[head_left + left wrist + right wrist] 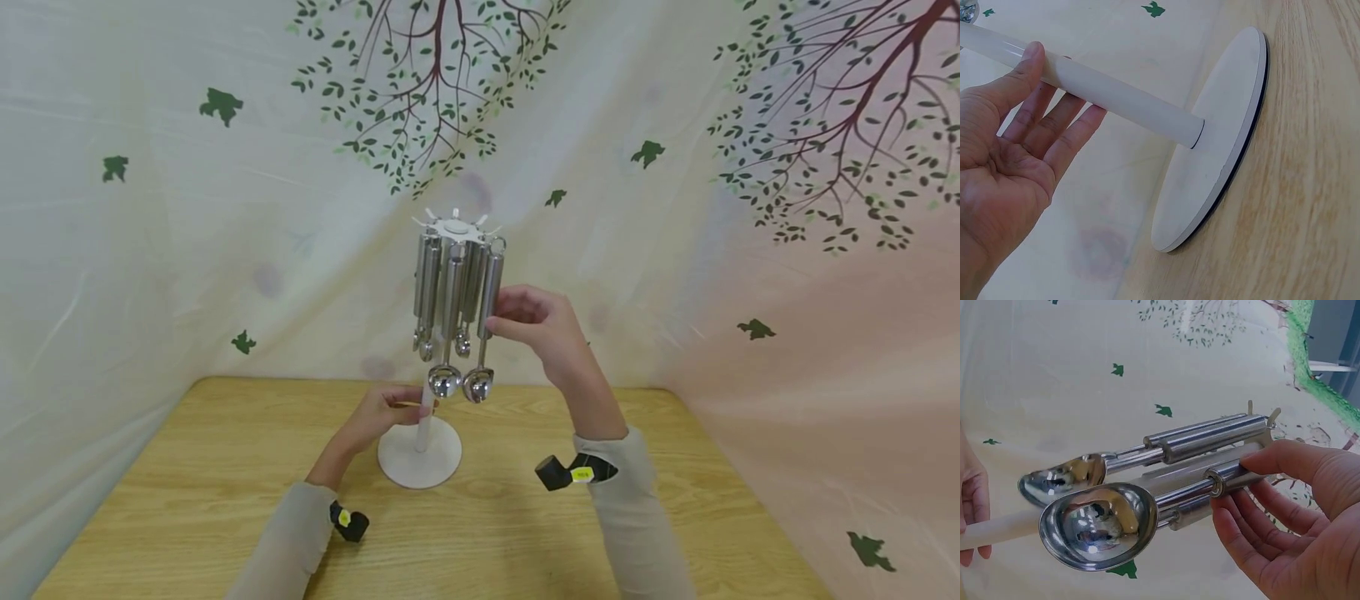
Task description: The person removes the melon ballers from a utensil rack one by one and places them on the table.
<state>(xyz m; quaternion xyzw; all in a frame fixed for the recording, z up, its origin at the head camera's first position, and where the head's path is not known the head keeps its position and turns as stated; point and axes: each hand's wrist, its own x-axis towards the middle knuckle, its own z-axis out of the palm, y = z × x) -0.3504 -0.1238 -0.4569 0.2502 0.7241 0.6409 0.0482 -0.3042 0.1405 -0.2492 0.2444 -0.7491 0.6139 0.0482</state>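
A white stand with a round base (438,468) stands upright on the table, its top hook ring (456,227) hung with several shiny metal scoops. My left hand (378,414) grips the white pole (1129,100) low down, thumb on one side and fingers on the other. At the right of the ring, my right hand (546,332) pinches the handle of one ice cream scoop (1094,528) between thumb and fingers. This scoop's ring end is up by a hook; whether it hangs on it I cannot tell. Beside it hangs another scoop (445,381).
The wooden table (187,500) ends at a pale cloth backdrop (315,275) printed with trees and leaves, close behind the stand. More slim metal utensils (429,283) hang on the ring's left side.
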